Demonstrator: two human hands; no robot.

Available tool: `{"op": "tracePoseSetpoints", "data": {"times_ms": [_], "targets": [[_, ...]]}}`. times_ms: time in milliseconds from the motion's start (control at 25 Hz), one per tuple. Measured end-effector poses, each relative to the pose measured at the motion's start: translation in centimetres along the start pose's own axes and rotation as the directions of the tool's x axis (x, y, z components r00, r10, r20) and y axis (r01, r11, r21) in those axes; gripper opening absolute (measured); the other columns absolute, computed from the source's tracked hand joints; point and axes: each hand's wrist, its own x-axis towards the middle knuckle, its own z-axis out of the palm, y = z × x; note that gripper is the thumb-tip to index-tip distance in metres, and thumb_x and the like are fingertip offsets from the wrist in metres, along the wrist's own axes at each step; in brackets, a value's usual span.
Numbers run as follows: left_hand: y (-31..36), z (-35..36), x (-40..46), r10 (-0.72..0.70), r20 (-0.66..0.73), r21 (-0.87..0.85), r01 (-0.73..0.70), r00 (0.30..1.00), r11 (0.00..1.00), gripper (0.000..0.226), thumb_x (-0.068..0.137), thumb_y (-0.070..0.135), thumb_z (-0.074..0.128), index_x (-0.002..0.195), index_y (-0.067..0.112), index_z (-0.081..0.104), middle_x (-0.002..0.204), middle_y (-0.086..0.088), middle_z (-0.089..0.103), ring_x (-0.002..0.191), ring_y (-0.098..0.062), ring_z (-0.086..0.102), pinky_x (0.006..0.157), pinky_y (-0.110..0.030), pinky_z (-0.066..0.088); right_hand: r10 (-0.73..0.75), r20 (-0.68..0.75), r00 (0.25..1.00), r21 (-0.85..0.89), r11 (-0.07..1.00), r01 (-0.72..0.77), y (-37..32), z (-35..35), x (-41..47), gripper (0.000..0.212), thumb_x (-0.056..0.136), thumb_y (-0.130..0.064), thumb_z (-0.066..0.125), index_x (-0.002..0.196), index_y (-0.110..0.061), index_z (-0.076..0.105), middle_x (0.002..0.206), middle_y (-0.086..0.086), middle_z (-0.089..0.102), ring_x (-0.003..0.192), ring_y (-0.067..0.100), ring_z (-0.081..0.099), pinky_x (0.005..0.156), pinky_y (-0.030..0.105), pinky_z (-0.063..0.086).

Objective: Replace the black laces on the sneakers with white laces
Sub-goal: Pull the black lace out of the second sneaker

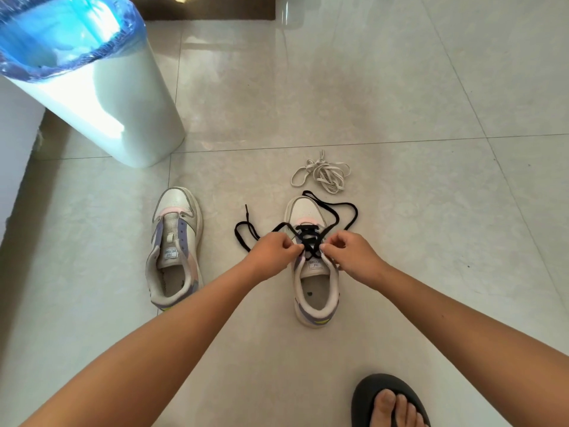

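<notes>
Toes in a black slipper (369, 396); beyond, left hand (271, 254) and right hand (354, 254) pinch the black lace (308, 238) on the right sneaker (314, 272); blue-lined bin (92, 87) far left of it.

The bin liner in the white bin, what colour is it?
Blue and see-through: the bin liner shows best in the head view, top left.

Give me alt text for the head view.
Both hands, left hand and right hand, pinch the black lace on the right sneaker, on a tiled floor. The left sneaker has no lace; white laces lie bundled beyond.
</notes>
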Motion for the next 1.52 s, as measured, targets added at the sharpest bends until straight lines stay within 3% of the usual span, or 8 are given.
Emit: {"op": "tracePoseSetpoints", "data": {"times_ms": [200, 560, 760, 920, 1080, 1280, 1400, 1520], "targets": [[0.9, -0.3, 0.9, 0.051, 0.096, 0.160, -0.066, 0.994, 0.985, 0.037, 0.088, 0.034, 0.060, 0.059, 0.016, 0.044, 0.064, -0.006, 0.053, 0.059, -0.016, 0.048, 0.057, -0.028, 0.036, -0.198, 0.144, 0.970, -0.468, 0.850, 0.242, -1.2, -0.3, 0.3, 0.011, 0.096, -0.021, 0.048, 0.087, -0.015, 0.046, 0.084, -0.001, 0.050, 0.075, 0.017, 0.046, 0.061, 0.028, 0.031], [1.0, -0.8, 0.8, 0.108, 0.165, 0.223, -0.144, 0.980, 0.964, 0.023, 0.098, 0.023, 0.043, 0.080, 0.010, 0.049, 0.088, -0.013, 0.063, 0.073, -0.019, 0.056, 0.061, -0.028, 0.042, -0.239, 0.285, 0.928, -0.574, 0.733, 0.365, -1.2, -0.8, -0.4, 0.016, 0.100, -0.020, 0.038, 0.105, -0.006, 0.043, 0.102, 0.014, 0.055, 0.078, 0.023, 0.047, 0.066, 0.034, 0.034], [0.0, -0.6, 0.8, 0.426, 0.138, 0.784, -0.361, 0.894, 0.505, 0.018, 0.098, 0.015, 0.038, 0.114, 0.007, 0.043, 0.111, -0.008, 0.049, 0.093, -0.023, 0.055, 0.058, -0.029, 0.033, -0.215, 0.251, 0.944, -0.622, 0.711, 0.328, -1.2, -0.6, -0.4, 0.016, 0.101, -0.023, 0.036, 0.103, -0.009, 0.042, 0.097, 0.010, 0.055, 0.077, 0.025, 0.050, 0.066, 0.038, 0.040], [0.0, -0.6, 0.6, -0.001, -0.023, 0.225, 0.006, 1.000, 0.974, 0.032, 0.096, 0.042, 0.043, 0.086, 0.012, 0.051, 0.079, -0.004, 0.057, 0.070, -0.020, 0.056, 0.054, -0.027, 0.036, -0.154, 0.158, 0.975, -0.560, 0.799, 0.217, -0.9, -0.1, -1.3, 0.023, 0.097, -0.044, 0.037, 0.088, -0.023, 0.037, 0.075, -0.007, 0.049, 0.066, 0.015, 0.049, 0.054, 0.031, 0.032], [0.0, 0.0, 0.3, -0.069, 0.119, -0.131, 0.084, 0.991, 0.988, 0.030, 0.095, 0.030, 0.046, 0.069, 0.015, 0.043, 0.063, -0.002, 0.047, 0.054, -0.016, 0.045, 0.048, -0.024, 0.033, -0.165, 0.182, 0.969, -0.772, 0.586, 0.245, -0.3, 0.6, -1.9, 0.028, 0.095, -0.047, 0.036, 0.099, -0.020, 0.043, 0.092, 0.002, 0.062, 0.082, 0.024, 0.059, 0.057, 0.031, 0.035], [0.0, -1.5, 1.7, 0.345, -0.009, 0.799, -0.201, 0.939, 0.567, 0.013, 0.095, 0.019, 0.043, 0.104, 0.012, 0.050, 0.100, -0.003, 0.056, 0.088, -0.027, 0.061, 0.056, -0.030, 0.034, -0.195, 0.125, 0.973, -0.802, 0.557, 0.214, -0.5, 1.3, -1.8, 0.024, 0.097, -0.031, 0.034, 0.106, -0.012, 0.046, 0.097, 0.009, 0.065, 0.085, 0.032, 0.061, 0.057, 0.031, 0.032], [0.5, -1.4, 1.8, -0.099, -0.079, 0.322, 0.119, 0.992, 0.939, 0.022, 0.092, 0.032, 0.048, 0.086, 0.011, 0.052, 0.078, -0.009, 0.058, 0.065, -0.024, 0.057, 0.051, -0.025, 0.034, -0.236, 0.087, 0.968, -0.829, 0.521, 0.201, -0.3, 1.8, -1.9, 0.024, 0.098, -0.029, 0.034, 0.107, -0.011, 0.046, 0.099, 0.009, 0.064, 0.086, 0.032, 0.061, 0.057, 0.032, 0.032], [0.8, -0.5, 1.0, -0.349, 0.286, -0.268, 0.424, 0.892, 0.865, 0.029, 0.091, 0.028, 0.044, 0.065, 0.015, 0.042, 0.054, -0.001, 0.038, 0.039, -0.013, 0.030, 0.040, -0.015, 0.021, -0.255, 0.082, 0.964, -0.840, 0.503, 0.205, -0.2, 2.3, -2.0, 0.023, 0.098, -0.029, 0.034, 0.107, -0.011, 0.046, 0.101, 0.010, 0.063, 0.087, 0.032, 0.061, 0.057, 0.032, 0.031]]}}
